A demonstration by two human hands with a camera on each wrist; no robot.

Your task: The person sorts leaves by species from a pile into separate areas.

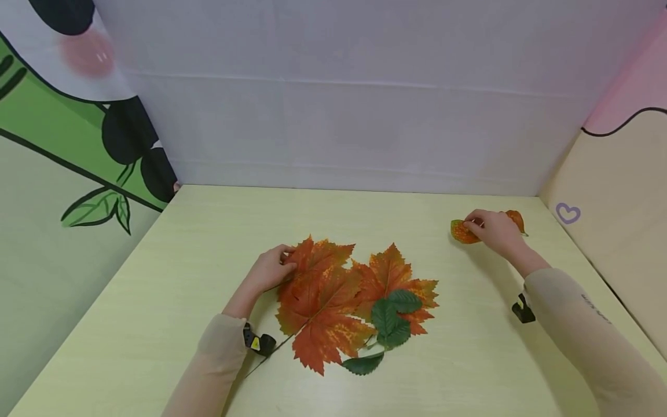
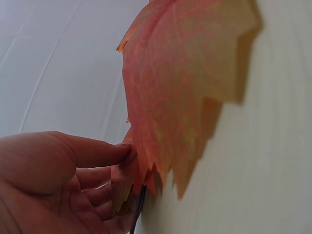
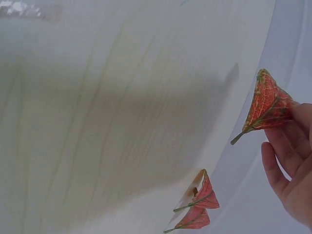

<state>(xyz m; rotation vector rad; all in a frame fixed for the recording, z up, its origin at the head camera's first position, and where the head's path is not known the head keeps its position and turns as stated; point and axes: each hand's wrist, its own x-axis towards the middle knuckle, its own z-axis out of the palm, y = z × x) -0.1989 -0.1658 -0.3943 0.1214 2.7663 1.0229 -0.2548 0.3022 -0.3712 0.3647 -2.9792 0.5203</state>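
Note:
My left hand pinches the edge of a large orange-red maple leaf between thumb and fingers, at the left of a leaf pile. In the left wrist view the maple leaf stands up off the table beside the thumb. Another maple leaf lies to its right, with several green leaves on and below it. Toward the back right, my right hand pinches a small red-orange leaf with a green stem, held above the table. Similar small leaves lie beyond that hand.
The pale wooden table meets a grey-white back wall. Printed panels stand at left and right, the right one bearing a purple heart. A dark stem runs under my left wrist.

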